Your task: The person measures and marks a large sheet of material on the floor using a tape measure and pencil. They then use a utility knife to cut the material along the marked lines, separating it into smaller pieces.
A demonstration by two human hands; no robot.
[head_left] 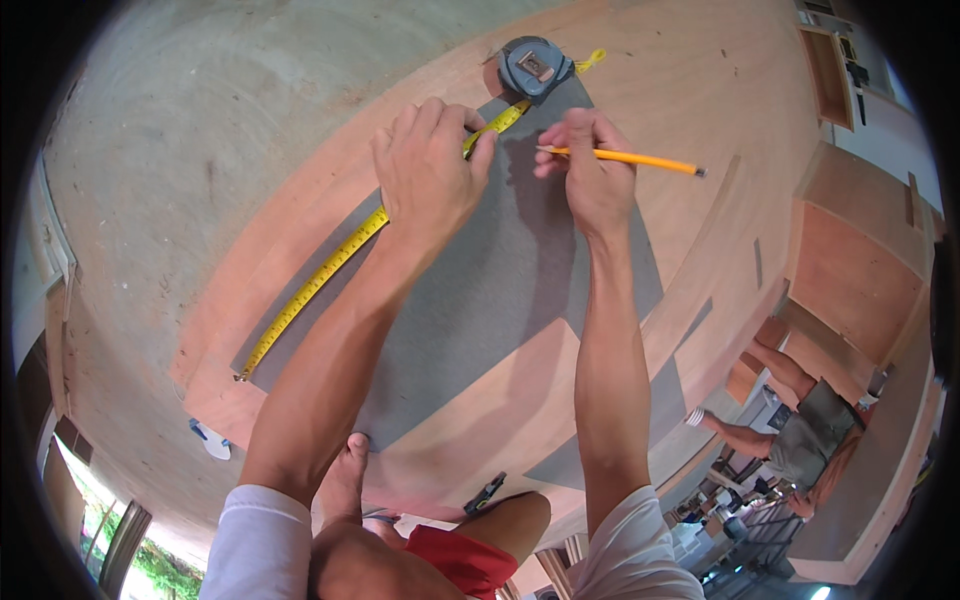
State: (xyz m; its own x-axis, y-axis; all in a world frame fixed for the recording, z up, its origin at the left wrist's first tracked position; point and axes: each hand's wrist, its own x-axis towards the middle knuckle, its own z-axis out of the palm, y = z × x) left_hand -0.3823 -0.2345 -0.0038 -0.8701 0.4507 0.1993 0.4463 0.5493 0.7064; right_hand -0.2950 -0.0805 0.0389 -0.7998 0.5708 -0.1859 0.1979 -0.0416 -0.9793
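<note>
Tape measure [535, 68] at 12 o'clock, far end of grey sheet [470, 270], yellow blade [318, 276] out toward 8. Left hand [430, 165] closed about blade; right hand [598, 180] grips pencil [645, 160]. Case likely weighty, best held by sides; blade probably springy, thin-edged, pinch flat; pencil light, snappable.

Wooden box [860, 280] at right, another person [743, 438] in grey shorts [812, 442] near it, greenery [160, 562] at lower left.

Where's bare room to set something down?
Free: grey sheet between left forearm and right forearm; wood panel beyond the pencil, right of the tape case. Crowded: the grey sheet's far end, with case, yellow blade, left hand and right hand.
</note>
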